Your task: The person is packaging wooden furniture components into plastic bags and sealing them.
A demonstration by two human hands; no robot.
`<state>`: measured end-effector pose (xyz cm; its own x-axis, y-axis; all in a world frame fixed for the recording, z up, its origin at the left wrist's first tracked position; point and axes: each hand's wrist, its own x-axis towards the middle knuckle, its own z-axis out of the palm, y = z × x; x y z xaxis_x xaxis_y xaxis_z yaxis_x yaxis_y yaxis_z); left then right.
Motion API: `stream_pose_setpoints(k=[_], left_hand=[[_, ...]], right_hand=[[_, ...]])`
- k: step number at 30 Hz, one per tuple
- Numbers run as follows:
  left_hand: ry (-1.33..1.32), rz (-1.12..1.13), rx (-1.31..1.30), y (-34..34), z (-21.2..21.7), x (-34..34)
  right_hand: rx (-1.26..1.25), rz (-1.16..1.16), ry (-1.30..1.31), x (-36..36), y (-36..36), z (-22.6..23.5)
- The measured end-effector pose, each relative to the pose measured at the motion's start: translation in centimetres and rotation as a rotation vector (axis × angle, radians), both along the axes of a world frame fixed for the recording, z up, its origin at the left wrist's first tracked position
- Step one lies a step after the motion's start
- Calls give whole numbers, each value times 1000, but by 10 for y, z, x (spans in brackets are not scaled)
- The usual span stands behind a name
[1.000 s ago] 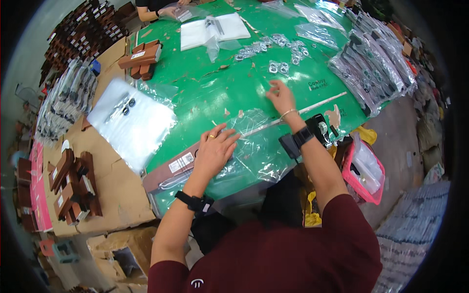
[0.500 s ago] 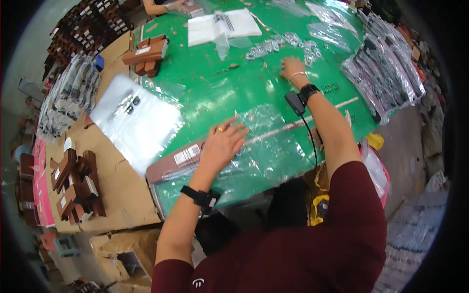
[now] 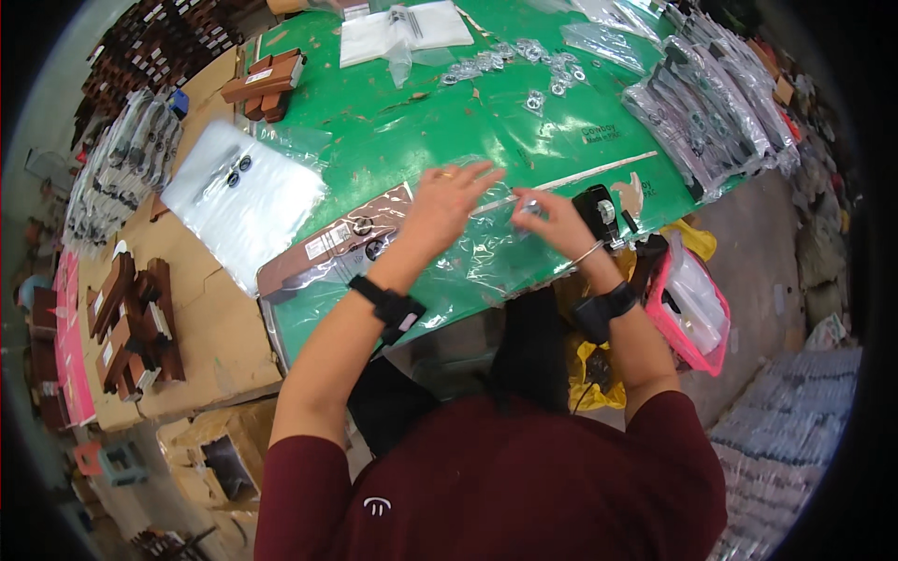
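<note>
1. Nearest the wearer, a pink plastic basket (image 3: 697, 313) hangs off the table's right edge beside a yellow bag (image 3: 594, 374), within easy reach of the right arm, which wears a black wrist strap.
2. The right hand (image 3: 557, 224) is curled narrow, fingertips pinched together on the clear plastic sleeve (image 3: 486, 257); whether a small metal part sits between the fingers cannot be told.
3. The left hand (image 3: 444, 206) is spread wide and flat, palm down on the same sleeve, apparently pinning the slippery film so it does not slide while the other hand works at it.
4. Under and left of the left hand lies a long brown strip with a white label (image 3: 327, 248), already inside clear film, slanting across the near edge of the green table mat (image 3: 421, 131).
5. A thin pale rod (image 3: 599, 170) lies just beyond the hands, and a small black device (image 3: 597, 208) stands touching the right hand's far side.
6. To the left, on brown cardboard (image 3: 206, 318), a stack of empty clear bags (image 3: 238, 201) lies flat, with short brown blocks (image 3: 131, 318) nearer the wearer.
7. Further off, small bagged silver fittings (image 3: 524, 61) are scattered mid-table, near enough to pick from.
8. Farthest, white folded sheets (image 3: 402, 28) and a heap of filled dark packets (image 3: 702, 103) line the far and right edges.
</note>
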<state>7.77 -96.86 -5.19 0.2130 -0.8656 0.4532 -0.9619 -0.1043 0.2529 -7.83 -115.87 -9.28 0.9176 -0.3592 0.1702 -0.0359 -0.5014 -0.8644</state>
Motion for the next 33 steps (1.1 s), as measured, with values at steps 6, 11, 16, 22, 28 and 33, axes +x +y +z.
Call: stream_pose_setpoints(k=[6,11,16,22,28,33], left_hand=[[-221,81,558,-37,6,-18],[-196,-15,10,-30,-21,-13],[-214,53,404,-43,-22,-8],[-224,69,-65,-44,-28,-16],[-30,164,122,-43,-34,-11],[165,133,-183,-33,-11,-10]], right_hand=[[-191,16,-11,-11,25,14],[257,-91,-78,-20,8,27],[347,-199,-92,-19,1,31],[398,-250,-78,-23,-1,33],[427,-255,-110,-16,-5,22],[541,-196,-199,-1,-11,20]])
